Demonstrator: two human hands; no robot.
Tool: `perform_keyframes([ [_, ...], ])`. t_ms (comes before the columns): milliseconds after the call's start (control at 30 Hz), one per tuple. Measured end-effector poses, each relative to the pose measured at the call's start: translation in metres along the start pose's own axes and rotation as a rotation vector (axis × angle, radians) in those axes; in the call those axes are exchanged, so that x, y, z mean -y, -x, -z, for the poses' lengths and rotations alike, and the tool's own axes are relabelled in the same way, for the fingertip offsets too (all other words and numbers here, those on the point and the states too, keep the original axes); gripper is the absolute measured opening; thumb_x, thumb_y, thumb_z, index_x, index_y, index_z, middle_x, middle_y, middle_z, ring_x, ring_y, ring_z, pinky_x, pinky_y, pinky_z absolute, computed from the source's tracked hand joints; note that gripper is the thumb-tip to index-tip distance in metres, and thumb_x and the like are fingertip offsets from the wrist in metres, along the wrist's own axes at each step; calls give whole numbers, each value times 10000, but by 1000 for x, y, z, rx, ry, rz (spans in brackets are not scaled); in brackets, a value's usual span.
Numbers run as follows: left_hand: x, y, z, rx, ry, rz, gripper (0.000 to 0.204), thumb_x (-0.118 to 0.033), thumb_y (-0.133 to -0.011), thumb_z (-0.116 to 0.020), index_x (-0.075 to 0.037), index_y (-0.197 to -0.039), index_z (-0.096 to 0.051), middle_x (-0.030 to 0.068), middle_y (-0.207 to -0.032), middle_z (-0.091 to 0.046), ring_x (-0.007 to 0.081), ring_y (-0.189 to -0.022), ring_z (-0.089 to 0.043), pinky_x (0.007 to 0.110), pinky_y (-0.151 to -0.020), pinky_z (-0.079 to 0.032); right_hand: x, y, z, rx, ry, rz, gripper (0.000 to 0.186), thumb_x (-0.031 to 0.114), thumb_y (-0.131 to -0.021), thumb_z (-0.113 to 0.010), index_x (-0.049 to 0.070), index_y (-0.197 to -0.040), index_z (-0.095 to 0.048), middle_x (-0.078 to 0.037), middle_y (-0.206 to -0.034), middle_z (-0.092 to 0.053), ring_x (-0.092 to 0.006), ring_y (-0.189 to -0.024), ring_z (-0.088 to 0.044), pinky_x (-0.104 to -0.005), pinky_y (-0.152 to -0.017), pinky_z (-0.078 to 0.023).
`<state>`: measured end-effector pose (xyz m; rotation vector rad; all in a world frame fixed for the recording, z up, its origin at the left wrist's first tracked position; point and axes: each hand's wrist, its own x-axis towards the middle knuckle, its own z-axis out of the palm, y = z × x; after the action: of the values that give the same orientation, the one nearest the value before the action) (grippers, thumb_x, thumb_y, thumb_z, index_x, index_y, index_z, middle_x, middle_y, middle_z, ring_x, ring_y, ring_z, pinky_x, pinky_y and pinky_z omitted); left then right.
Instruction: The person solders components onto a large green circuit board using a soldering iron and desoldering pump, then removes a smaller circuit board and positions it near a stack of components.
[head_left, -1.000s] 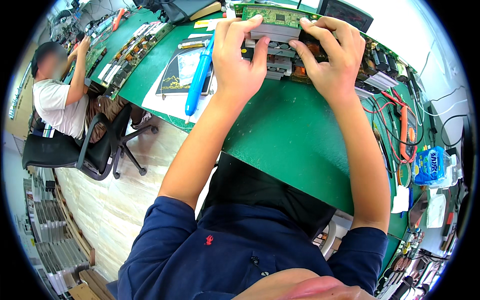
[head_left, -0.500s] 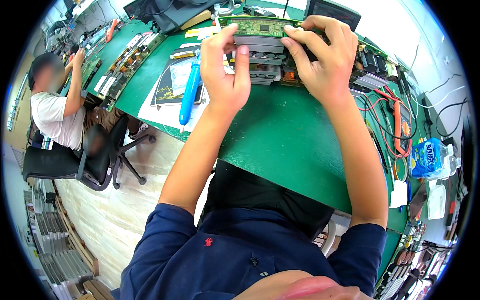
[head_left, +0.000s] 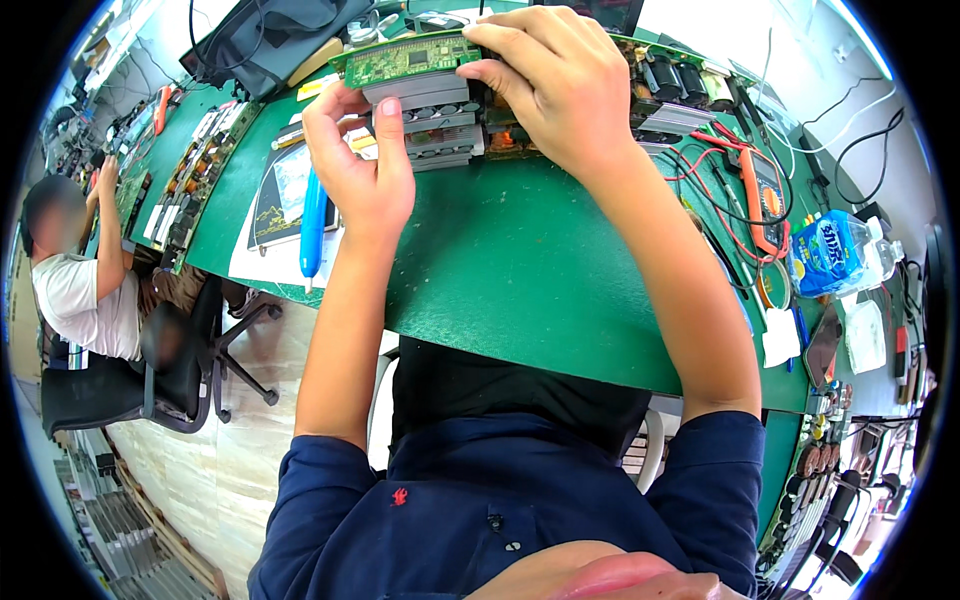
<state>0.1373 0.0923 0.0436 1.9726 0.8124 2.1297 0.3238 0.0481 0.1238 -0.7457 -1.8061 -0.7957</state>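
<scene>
A small green circuit board with a dark square chip stands on edge above ribbed silver heat sinks at the table's far side. My right hand is closed on its right end, the index finger along the top corner and the thumb below. At the left end, my left hand is curled round the board's lower edge and the heat sink, thumb up in front; its other fingertips are partly hidden. The heat sinks belong to a long power board with black capacitors, partly covered by my right hand.
A blue pen-shaped tool lies by a black notebook on the green table. At right are an orange multimeter with leads and a blue-labelled bottle. Another person sits at left near another long circuit board.
The whole view has shifted, so the scene sits further left. My left fingers have slid down from the small board's face to its lower left edge. My right hand still grips the right end.
</scene>
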Motion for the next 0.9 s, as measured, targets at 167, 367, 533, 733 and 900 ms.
perform_keyframes([
  [167, -5, 1, 2, 36, 13, -15, 361, -89, -920, -644, -1, -1213, -453, 93, -1046, -582, 137, -940, -556, 285, -801, -441, 3, 1, -2, -14, 34, 28, 251, 193, -737, -743, 78, -949, -672, -53, -897, -654, -225, -807, -625, -347, -693, -475],
  [367, -6, 0, 2, 2, 80, -16, 474, -68, -901, -656, -15, -1281, -376, 109, -1021, -585, 162, -923, -557, 300, -797, -446, 1, 8, -9, -11, 102, 13, 208, 200, -735, -787, 124, -919, -726, -4, -951, -682, -202, -842, -627, -327, -732, -461],
  [533, 1, 0, -3, -48, 86, -126, 514, -49, -869, -685, -21, -1305, -413, 107, -965, -575, 183, -858, -558, 312, -741, -465, 8, 3, -8, -64, 60, 45, 232, 162, -734, -790, 101, -938, -700, -33, -972, -692, -217, -859, -644, -324, -726, -489],
  [733, -5, -4, 1, -36, -3, -185, 355, -16, -859, -670, -35, -1195, -556, 95, -934, -560, 195, -797, -531, 303, -708, -459, 13, 3, -7, -58, 47, 47, 258, 136, -706, -802, 110, -944, -704, -24, -951, -675, -220, -867, -634, -320, -716, -494],
  [900, -1, -5, 7, 39, -61, -216, 345, 4, -886, -648, -23, -1212, -535, 79, -1018, -551, 147, -875, -556, 281, -727, -510, 13, 2, -9, -41, 60, 85, 199, 106, -698, -802, 96, -876, -714, -20, -902, -665, -209, -844, -630, -313, -697, -497],
])
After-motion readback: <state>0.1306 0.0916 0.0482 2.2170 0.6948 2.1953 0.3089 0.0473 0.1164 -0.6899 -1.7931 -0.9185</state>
